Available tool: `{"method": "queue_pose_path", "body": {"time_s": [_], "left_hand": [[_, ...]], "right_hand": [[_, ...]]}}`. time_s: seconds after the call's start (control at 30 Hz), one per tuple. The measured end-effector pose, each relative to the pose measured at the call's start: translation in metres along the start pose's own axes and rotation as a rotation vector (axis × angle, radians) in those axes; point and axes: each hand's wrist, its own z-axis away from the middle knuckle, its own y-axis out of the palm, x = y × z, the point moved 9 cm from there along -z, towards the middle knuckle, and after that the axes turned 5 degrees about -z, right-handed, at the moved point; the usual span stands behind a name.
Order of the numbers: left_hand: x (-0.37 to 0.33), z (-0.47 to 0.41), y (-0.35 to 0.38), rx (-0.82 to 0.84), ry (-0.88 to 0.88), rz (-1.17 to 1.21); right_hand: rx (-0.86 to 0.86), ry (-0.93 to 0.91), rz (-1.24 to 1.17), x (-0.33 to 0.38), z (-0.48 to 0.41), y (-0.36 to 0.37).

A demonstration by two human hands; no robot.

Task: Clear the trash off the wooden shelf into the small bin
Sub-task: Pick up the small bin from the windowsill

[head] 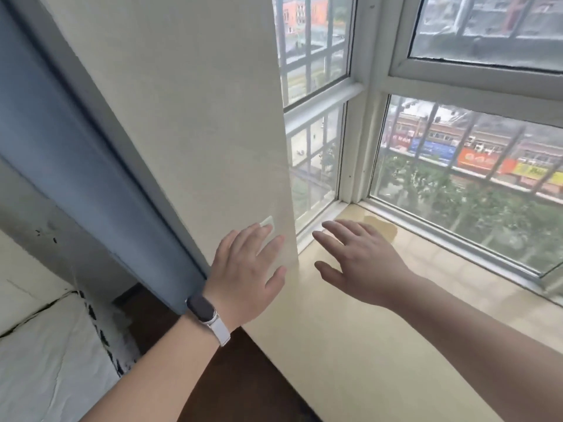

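Observation:
My left hand [248, 275] is raised in front of a cream wall panel [189, 117], fingers spread, holding nothing; a dark band with a white strap is on its wrist. My right hand [362, 263] hovers over the pale yellow window sill [365, 345], fingers apart and empty. A small pale sticker-like patch [268, 222] sits on the wall just above my left fingertips. No wooden shelf, trash or small bin shows in this view.
A white-framed window [374, 86] with outside bars fills the right side. A brownish stain [382, 228] marks the sill's far corner. A blue curtain [61, 166] hangs at left, a white crumpled sheet [45, 360] lies below it, and dark wooden floor [243, 376] shows between.

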Motion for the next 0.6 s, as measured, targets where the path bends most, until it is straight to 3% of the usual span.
{"method": "queue_pose_path", "body": {"time_s": [0.6], "left_hand": [[-0.092, -0.165, 0.136, 0.094, 0.44, 0.208]], "right_hand": [[0.018, 0.495, -0.05, -0.17, -0.003, 0.046]]}}
